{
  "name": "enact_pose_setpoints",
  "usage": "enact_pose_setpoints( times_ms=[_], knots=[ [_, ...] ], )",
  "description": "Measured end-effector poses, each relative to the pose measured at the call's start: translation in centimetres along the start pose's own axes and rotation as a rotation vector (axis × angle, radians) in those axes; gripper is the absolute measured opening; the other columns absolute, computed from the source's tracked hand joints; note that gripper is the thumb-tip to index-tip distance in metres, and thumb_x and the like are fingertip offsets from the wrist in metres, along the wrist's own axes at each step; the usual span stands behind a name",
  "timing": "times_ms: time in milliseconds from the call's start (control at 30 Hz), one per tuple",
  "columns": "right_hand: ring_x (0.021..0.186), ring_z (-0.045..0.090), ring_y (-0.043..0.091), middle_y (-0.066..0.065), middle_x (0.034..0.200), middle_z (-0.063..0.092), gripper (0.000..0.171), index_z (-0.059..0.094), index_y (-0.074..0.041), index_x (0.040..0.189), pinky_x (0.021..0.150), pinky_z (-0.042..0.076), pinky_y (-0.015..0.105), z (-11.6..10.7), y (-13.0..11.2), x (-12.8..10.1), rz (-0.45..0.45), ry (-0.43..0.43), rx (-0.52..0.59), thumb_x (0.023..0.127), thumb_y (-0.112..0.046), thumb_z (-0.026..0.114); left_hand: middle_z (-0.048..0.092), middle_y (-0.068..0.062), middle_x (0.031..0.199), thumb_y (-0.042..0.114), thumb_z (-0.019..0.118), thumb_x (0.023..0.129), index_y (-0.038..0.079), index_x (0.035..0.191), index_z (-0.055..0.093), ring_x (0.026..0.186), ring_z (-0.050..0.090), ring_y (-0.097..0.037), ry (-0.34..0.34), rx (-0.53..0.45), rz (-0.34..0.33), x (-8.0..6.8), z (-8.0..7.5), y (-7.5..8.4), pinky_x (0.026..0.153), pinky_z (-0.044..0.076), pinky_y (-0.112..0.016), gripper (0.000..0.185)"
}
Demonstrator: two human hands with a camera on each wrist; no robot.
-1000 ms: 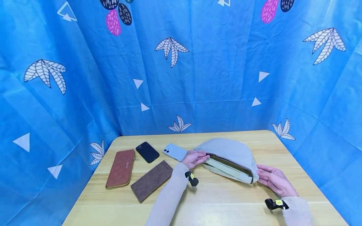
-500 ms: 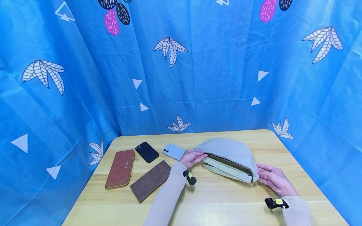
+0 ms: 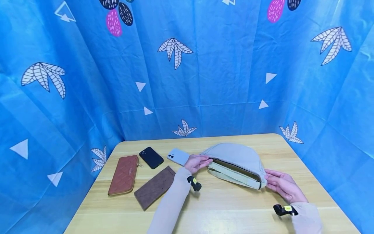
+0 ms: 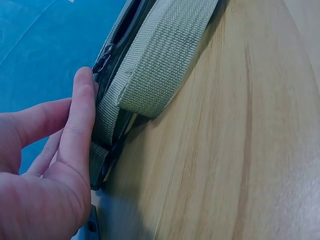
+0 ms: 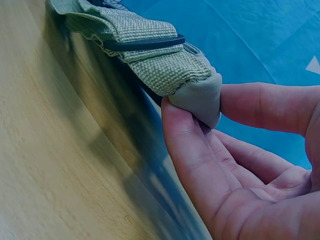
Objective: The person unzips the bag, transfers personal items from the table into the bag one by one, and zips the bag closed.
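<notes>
A pale grey waist bag (image 3: 236,154) with a light green webbing strap (image 3: 233,175) lies at the right of the table, its zip gaping toward me. At its left end my left hand (image 3: 197,163) pinches with thumb and fingers by the dark zipper pull (image 4: 104,57); the fingertips partly hide the pull's end. The right hand (image 3: 284,187) holds the bag's opposite end. In the right wrist view, thumb and fingers pinch the smooth grey corner (image 5: 197,97), beside a black strap loop (image 5: 145,44).
Left of the bag on the wooden table (image 3: 228,217) lie a light blue phone (image 3: 178,156), a black phone (image 3: 151,157), a reddish-brown zip wallet (image 3: 124,174) and a dark brown long wallet (image 3: 155,188). A blue patterned curtain (image 3: 228,81) surrounds the table's back and sides.
My left hand has slid slightly left along the zip, and the bag's opening now reaches a little farther left. The right hand keeps its hold; the phones and wallets stay put.
</notes>
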State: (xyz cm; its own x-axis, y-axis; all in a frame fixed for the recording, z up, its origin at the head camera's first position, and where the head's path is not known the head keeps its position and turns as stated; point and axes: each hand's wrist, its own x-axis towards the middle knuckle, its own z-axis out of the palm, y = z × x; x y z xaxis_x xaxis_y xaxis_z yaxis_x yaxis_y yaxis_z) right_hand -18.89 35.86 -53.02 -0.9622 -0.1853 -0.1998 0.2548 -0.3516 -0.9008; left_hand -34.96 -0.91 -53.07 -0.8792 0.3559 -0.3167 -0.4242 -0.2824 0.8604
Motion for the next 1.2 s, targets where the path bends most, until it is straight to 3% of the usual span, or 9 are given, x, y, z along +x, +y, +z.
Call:
enact_pose_setpoints(
  times_ms=[233,633,867,1200],
  knots=[
    [0.100,0.076,0.011,0.001,0.109,0.079,0.035,0.073,-0.021,0.112,0.087,0.063,0.025,-0.3,0.2,0.1,-0.028,-0.063,0.023,0.105,0.004,0.049,0.070,-0.030,0.120,-0.011,0.056,0.099,-0.016,0.130,0.061,0.108,0.076,-0.031,0.020,-0.024,-0.013,0.1,-0.1,0.1,0.098,0.059,-0.034,0.032],
    [0.101,0.076,0.012,0.002,0.110,0.079,0.035,0.073,-0.020,0.113,0.087,0.063,0.026,-0.3,0.1,0.1,-0.024,-0.069,0.034,0.105,0.004,0.049,0.069,-0.028,0.124,-0.009,0.057,0.099,-0.014,0.135,0.057,0.100,0.078,-0.024,0.026,-0.010,-0.010,0.5,-0.9,0.4,0.099,0.058,-0.034,0.037],
    [0.100,0.076,0.011,0.000,0.109,0.079,0.032,0.072,-0.021,0.112,0.086,0.063,0.025,-0.1,0.0,0.1,-0.014,-0.046,0.015,0.105,0.002,0.051,0.067,-0.031,0.126,-0.010,0.056,0.099,-0.014,0.135,0.057,0.104,0.077,-0.028,0.020,-0.025,0.004,0.3,-1.3,0.4,0.099,0.058,-0.034,0.036],
    [0.100,0.076,0.011,0.000,0.108,0.079,0.032,0.073,-0.021,0.111,0.086,0.063,0.025,-0.1,0.0,0.2,0.002,-0.029,0.025,0.105,0.002,0.052,0.071,-0.028,0.121,-0.010,0.057,0.099,-0.014,0.137,0.055,0.093,0.079,-0.022,0.029,-0.023,0.003,0.6,-1.7,0.4,0.094,0.061,-0.031,0.039]
  ],
)
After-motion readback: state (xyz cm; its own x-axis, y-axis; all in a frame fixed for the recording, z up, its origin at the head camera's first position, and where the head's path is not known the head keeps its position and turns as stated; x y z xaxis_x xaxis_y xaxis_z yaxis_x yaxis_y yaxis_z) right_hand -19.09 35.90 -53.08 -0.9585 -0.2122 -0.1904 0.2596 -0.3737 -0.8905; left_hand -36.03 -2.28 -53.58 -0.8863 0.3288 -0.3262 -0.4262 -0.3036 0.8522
